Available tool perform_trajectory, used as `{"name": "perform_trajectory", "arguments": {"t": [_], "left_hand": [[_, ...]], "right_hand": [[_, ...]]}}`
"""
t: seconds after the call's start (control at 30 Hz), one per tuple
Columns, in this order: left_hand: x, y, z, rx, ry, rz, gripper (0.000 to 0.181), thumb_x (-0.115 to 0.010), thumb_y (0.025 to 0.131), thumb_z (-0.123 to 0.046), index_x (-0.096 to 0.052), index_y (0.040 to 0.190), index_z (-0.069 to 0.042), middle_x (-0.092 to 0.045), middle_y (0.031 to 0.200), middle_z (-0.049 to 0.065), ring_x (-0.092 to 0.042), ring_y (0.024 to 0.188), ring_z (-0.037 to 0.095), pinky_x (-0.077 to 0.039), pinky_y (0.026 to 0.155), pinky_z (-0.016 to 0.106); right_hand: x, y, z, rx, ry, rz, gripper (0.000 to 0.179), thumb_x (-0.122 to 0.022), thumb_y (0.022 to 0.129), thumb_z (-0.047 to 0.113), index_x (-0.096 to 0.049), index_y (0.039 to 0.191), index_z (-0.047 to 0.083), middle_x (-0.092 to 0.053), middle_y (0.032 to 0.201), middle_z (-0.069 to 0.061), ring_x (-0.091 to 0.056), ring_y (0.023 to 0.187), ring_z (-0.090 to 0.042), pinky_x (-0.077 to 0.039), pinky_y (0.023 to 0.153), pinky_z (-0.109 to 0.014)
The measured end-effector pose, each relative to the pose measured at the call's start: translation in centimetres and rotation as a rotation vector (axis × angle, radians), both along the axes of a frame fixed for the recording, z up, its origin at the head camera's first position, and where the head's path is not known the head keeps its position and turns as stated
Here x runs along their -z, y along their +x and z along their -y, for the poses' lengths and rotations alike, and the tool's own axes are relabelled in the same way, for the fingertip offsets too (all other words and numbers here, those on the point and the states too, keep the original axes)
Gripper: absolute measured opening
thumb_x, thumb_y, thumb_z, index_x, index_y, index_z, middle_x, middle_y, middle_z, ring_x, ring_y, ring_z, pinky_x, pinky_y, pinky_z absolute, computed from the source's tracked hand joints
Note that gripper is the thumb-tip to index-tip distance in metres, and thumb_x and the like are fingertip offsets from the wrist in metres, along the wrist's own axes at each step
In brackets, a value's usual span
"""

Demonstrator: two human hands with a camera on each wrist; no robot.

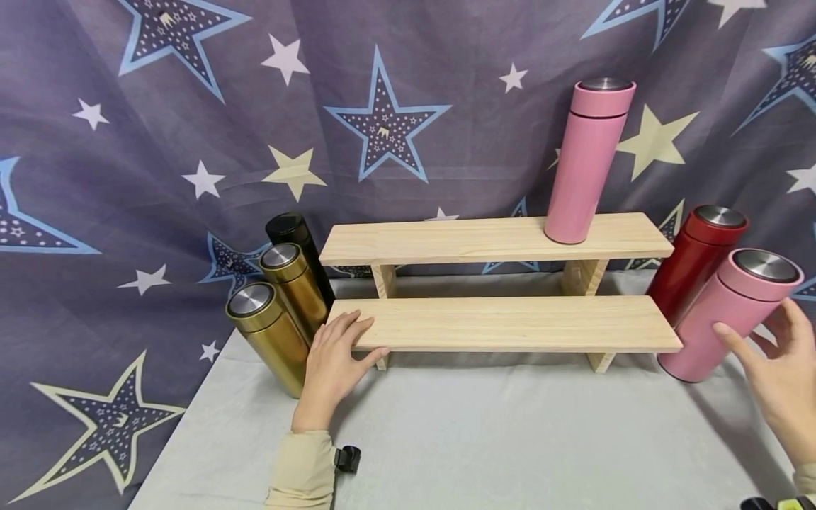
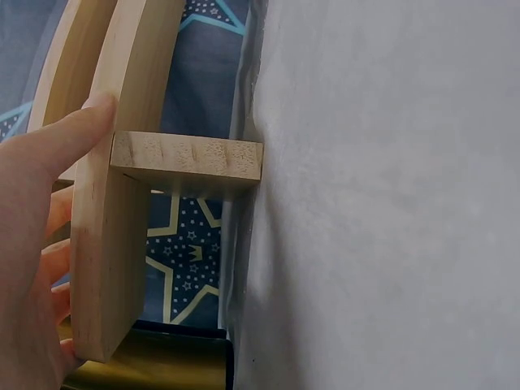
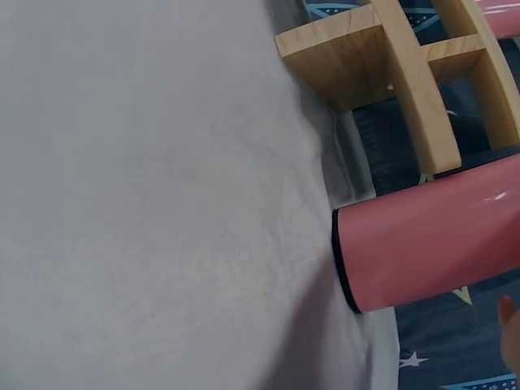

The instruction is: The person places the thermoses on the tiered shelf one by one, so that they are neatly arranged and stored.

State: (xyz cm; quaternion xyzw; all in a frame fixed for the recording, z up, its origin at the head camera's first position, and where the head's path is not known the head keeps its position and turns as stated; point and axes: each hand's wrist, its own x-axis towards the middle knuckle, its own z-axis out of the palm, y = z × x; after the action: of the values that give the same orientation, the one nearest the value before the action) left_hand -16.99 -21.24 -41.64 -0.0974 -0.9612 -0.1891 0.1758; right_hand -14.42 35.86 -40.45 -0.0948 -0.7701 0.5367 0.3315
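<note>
My left hand [image 1: 338, 358] rests on the left end of the lower board of a two-tier wooden shelf [image 1: 503, 322], its fingers spread over the top. In the left wrist view the thumb [image 2: 77, 134] lies against the board. At the right, my right hand [image 1: 780, 368] is beside a pink thermos bottle [image 1: 720, 326], thumb in front of it and fingers loosely bent. A gap shows between a fingertip [image 3: 509, 313] and the pink thermos [image 3: 422, 236] in the right wrist view. Another pink thermos [image 1: 586, 163] stands upright on the upper board.
A red thermos [image 1: 691, 262] stands behind the right pink one. Left of the shelf are two gold thermoses, the front one [image 1: 270, 340] and the rear one [image 1: 296, 283], with a black thermos [image 1: 302, 244] behind. Star-patterned cloth [image 1: 382, 42] hangs behind the grey-covered table [image 1: 510, 439].
</note>
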Motion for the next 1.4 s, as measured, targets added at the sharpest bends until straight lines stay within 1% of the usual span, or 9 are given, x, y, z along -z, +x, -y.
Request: {"name": "perform_trajectory", "arguments": {"t": [0.1, 0.23, 0.47, 0.53, 0.73, 0.9, 1.07, 1.3, 1.4], "left_hand": [[0.0, 0.0, 0.0, -0.001, 0.001, 0.002, 0.065, -0.075, 0.083, -0.055, -0.062, 0.136, -0.02, -0.049, 0.148, 0.006, -0.037, 0.14, 0.03, -0.021, 0.118, 0.051], [0.0, 0.0, 0.0, -0.001, 0.003, 0.002, 0.065, -0.075, 0.082, -0.055, -0.062, 0.136, -0.02, -0.049, 0.148, 0.006, -0.038, 0.14, 0.03, -0.021, 0.118, 0.051], [-0.1, 0.0, -0.1, -0.001, 0.001, 0.005, 0.065, -0.075, 0.083, -0.054, -0.062, 0.136, -0.02, -0.049, 0.148, 0.006, -0.037, 0.14, 0.03, -0.021, 0.118, 0.05], [-0.1, 0.0, -0.1, -0.001, 0.0, 0.005, 0.065, -0.075, 0.083, -0.054, -0.062, 0.136, -0.02, -0.049, 0.148, 0.006, -0.037, 0.14, 0.03, -0.021, 0.118, 0.05], [0.0, 0.0, 0.0, -0.002, 0.001, 0.002, 0.065, -0.075, 0.083, -0.054, -0.062, 0.136, -0.02, -0.049, 0.147, 0.006, -0.038, 0.14, 0.029, -0.021, 0.118, 0.05], [-0.1, 0.0, 0.0, -0.002, -0.001, 0.005, 0.065, -0.075, 0.083, -0.054, -0.062, 0.136, -0.02, -0.049, 0.148, 0.006, -0.038, 0.14, 0.029, -0.021, 0.118, 0.05], [-0.1, 0.1, -0.1, -0.001, -0.002, 0.007, 0.065, -0.075, 0.083, -0.054, -0.062, 0.136, -0.02, -0.049, 0.148, 0.006, -0.038, 0.14, 0.03, -0.021, 0.118, 0.05], [0.0, 0.0, 0.0, 0.0, -0.008, 0.006, 0.065, -0.075, 0.083, -0.054, -0.061, 0.137, -0.019, -0.048, 0.148, 0.006, -0.037, 0.14, 0.03, -0.02, 0.118, 0.051], [0.0, 0.0, 0.0, 0.001, -0.007, 0.006, 0.065, -0.075, 0.083, -0.054, -0.061, 0.137, -0.02, -0.048, 0.149, 0.006, -0.037, 0.14, 0.03, -0.02, 0.118, 0.051]], "right_hand": [[0.5, -0.3, -0.2, -0.014, 0.017, 0.018, 0.076, -0.071, 0.083, -0.01, -0.044, 0.148, 0.019, -0.053, 0.127, 0.012, -0.05, 0.118, -0.004, -0.042, 0.082, -0.003], [1.2, -0.4, -0.5, -0.042, -0.014, 0.03, 0.077, -0.07, 0.083, -0.011, -0.043, 0.148, 0.02, -0.05, 0.13, 0.013, -0.05, 0.117, -0.003, -0.042, 0.079, -0.002], [2.2, -0.6, -0.8, -0.175, -0.09, -0.038, 0.084, -0.071, 0.076, -0.021, -0.043, 0.145, 0.017, -0.053, 0.122, 0.009, -0.05, 0.107, -0.003, -0.046, 0.079, -0.003], [2.5, -0.7, -0.8, -0.194, -0.108, -0.042, 0.082, -0.071, 0.075, -0.021, -0.044, 0.143, 0.017, -0.054, 0.12, 0.008, -0.05, 0.105, -0.003, -0.046, 0.078, -0.003], [2.8, -0.8, -0.4, -0.12, -0.017, 0.035, 0.082, -0.073, 0.077, -0.016, -0.04, 0.141, 0.023, -0.052, 0.118, 0.014, -0.05, 0.101, 0.001, -0.045, 0.077, -0.002], [2.9, -0.9, -0.4, -0.109, -0.025, 0.041, 0.082, -0.073, 0.077, -0.015, -0.038, 0.141, 0.022, -0.052, 0.117, 0.013, -0.051, 0.1, 0.001, -0.045, 0.077, -0.002], [3.0, -0.9, -0.5, -0.108, -0.051, 0.03, 0.08, -0.074, 0.077, -0.016, -0.04, 0.14, 0.021, -0.053, 0.117, 0.011, -0.053, 0.099, 0.0, -0.045, 0.078, -0.002], [2.7, -0.9, -0.2, -0.03, -0.011, 0.091, 0.083, -0.078, 0.077, -0.01, -0.04, 0.144, 0.022, -0.052, 0.118, 0.017, -0.05, 0.101, 0.001, -0.042, 0.079, 0.0], [2.6, -0.9, -0.1, -0.011, -0.026, 0.101, 0.083, -0.078, 0.076, -0.01, -0.041, 0.143, 0.022, -0.052, 0.117, 0.017, -0.051, 0.101, 0.001, -0.042, 0.079, 0.0]]}}
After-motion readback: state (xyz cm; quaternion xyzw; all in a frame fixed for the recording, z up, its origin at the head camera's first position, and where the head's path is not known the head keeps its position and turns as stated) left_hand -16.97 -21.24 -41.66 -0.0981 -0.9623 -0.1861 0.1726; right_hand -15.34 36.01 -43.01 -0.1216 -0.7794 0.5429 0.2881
